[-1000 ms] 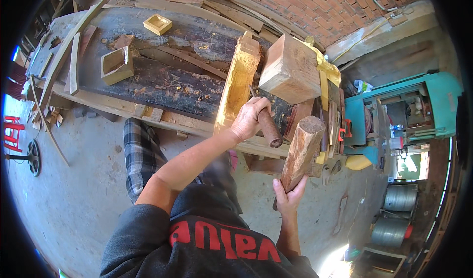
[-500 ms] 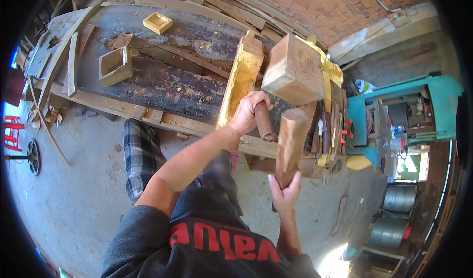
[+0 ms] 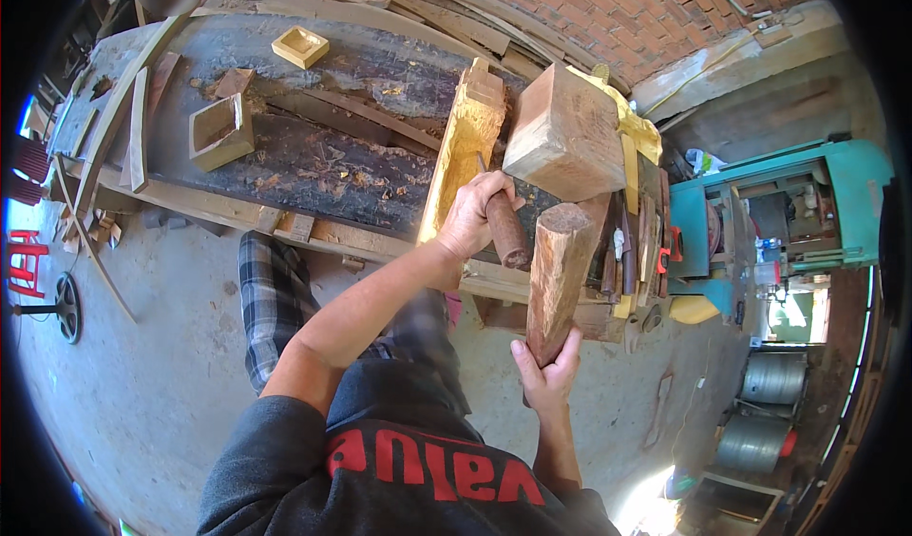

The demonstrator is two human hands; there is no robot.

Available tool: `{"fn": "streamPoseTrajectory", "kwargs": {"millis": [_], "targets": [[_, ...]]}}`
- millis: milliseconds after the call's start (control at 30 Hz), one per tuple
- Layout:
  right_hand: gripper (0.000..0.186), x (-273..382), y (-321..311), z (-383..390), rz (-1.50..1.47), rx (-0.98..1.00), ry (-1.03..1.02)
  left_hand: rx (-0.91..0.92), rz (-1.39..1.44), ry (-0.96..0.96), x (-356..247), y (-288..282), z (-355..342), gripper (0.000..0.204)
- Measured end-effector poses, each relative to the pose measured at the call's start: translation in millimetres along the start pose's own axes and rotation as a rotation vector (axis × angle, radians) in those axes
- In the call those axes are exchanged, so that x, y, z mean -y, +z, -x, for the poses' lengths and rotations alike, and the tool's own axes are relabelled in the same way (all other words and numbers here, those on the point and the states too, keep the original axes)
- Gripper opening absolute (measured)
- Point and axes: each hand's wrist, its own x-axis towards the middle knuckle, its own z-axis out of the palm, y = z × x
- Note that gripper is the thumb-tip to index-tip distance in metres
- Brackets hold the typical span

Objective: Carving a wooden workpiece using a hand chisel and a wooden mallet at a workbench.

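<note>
Gripping one chisel [image 3: 503,232], one mallet [image 3: 556,279], two hollowed boxes [image 3: 220,129]

A dark, chip-strewn workbench [image 3: 313,170] carries 2 small wooden boxes [image 3: 220,132], a yellow carved trough [image 3: 463,161] and planks [image 3: 140,127].

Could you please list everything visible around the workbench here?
Workbench: one, dark, littered with chips, centre left.
Carved blank: one, yellow, on the bench.
Block: one, brown, right of the blank.
Small trays: two, yellowish, left part of the bench.
Planks: several, grey-brown, along the brick wall.
Bandsaw: one, teal, right.
Drums: two, grey, lower right.
Chisel: one, brown handle, in the left hand.
Mallet: one, wooden, in the right hand.
Left hand: gripping the chisel against the blank.
Right hand: gripping the mallet's lower end.
</note>
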Motion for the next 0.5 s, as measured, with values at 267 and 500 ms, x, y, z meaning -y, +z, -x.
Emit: {"fn": "streamPoseTrajectory", "kwargs": {"millis": [267, 500], "targets": [[0.049, -29.2, -1.9, 9.3, -0.061, -0.025, -0.187, 0.073, -0.013, -0.005, 3.1, 0.5, -6.3, 0.024], [0.045, -25.0, 10.1, 15.5, -0.155, -0.218, -0.019, 0.009, 0.086, 0.045, 10.2, -4.2, -11.3, 0.025]]}}
